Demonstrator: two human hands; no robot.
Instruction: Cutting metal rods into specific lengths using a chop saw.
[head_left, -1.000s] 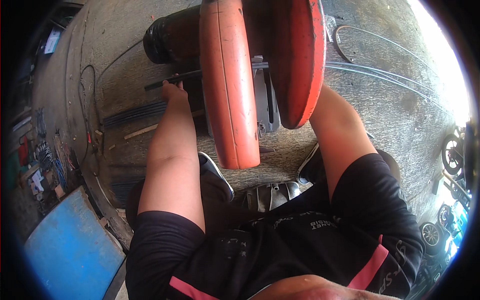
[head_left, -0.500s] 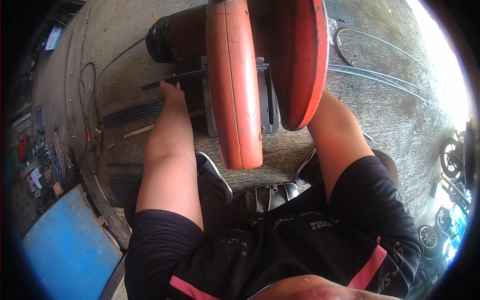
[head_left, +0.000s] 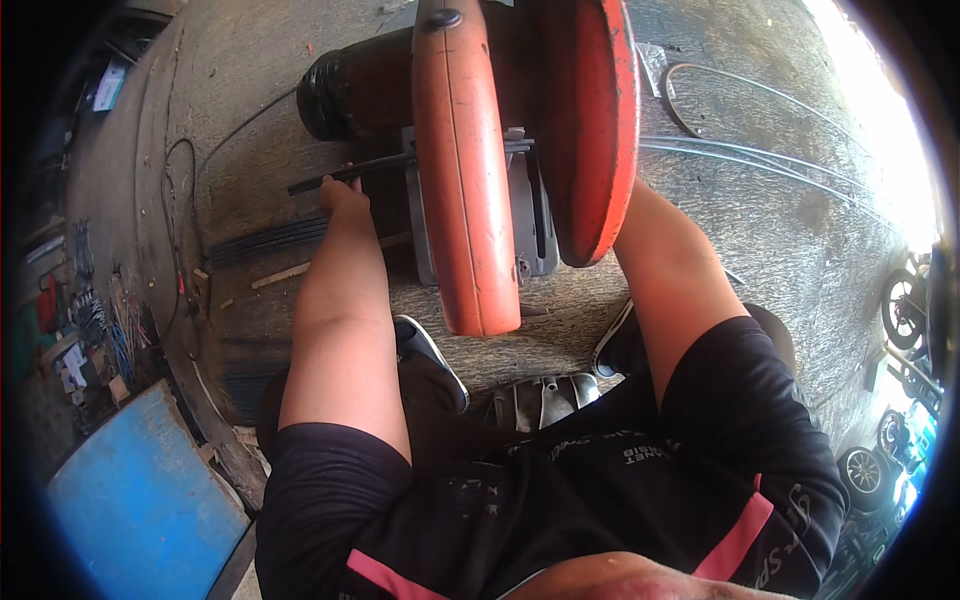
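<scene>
Left-hand grip (head_left: 345, 192) is grasping dark rods (head_left: 388, 164) at ten o'clock, seemingly supporting their outer ends while the inner lengths are resting across the red machine's (head_left: 462, 180) grey base (head_left: 424, 235) at twelve. Its red disc-shaped part (head_left: 612, 150) is hiding the right hand at one; that grip cannot be told.

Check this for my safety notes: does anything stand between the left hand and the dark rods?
Nothing visible does: the left hand holds the dark rods directly. Farther right, the orange handle hides part of them from this view.
</scene>
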